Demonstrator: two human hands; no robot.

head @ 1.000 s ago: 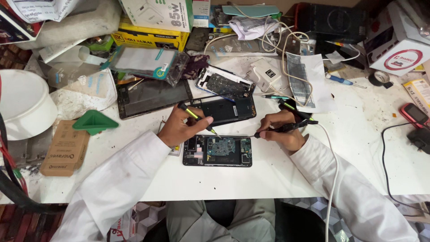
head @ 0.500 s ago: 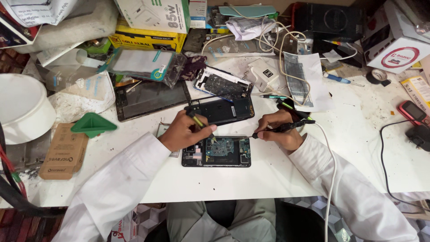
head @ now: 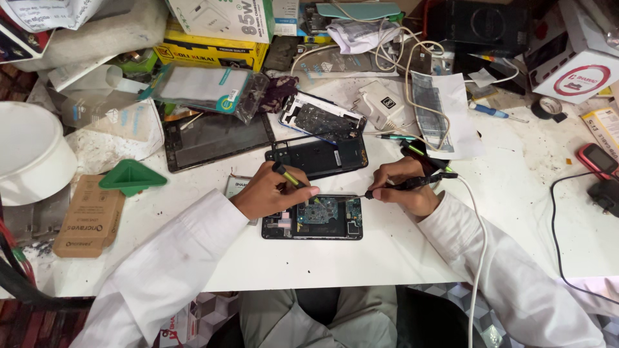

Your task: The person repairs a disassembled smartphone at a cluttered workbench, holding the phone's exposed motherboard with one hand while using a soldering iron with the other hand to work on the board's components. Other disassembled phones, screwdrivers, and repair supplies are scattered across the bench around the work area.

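Nearest the front edge of the white counter (head: 387,258) lies an opened phone (head: 313,219), its back off and green circuit board bare; judging by that, the opening is done and the work on the board is under way, with closing up left to do. On its left end rests the left hand (head: 267,191), fingers pinched around a slim yellow-and-black tool (head: 290,177). At its right end the right hand (head: 406,187) has its fingers clenched on a black corded probe (head: 403,185) whose tip meets the phone's upper edge. Just behind lies a black phone back (head: 319,156), then a cracked white-framed panel (head: 320,118). Toward the left edge sit a flat brown cardboard packet (head: 87,216) and a green triangular stand (head: 131,176). Along the far edge stand a yellow box (head: 206,53) under a white one with green print (head: 219,16); at the far right corner, a white box with a red round label (head: 570,67)
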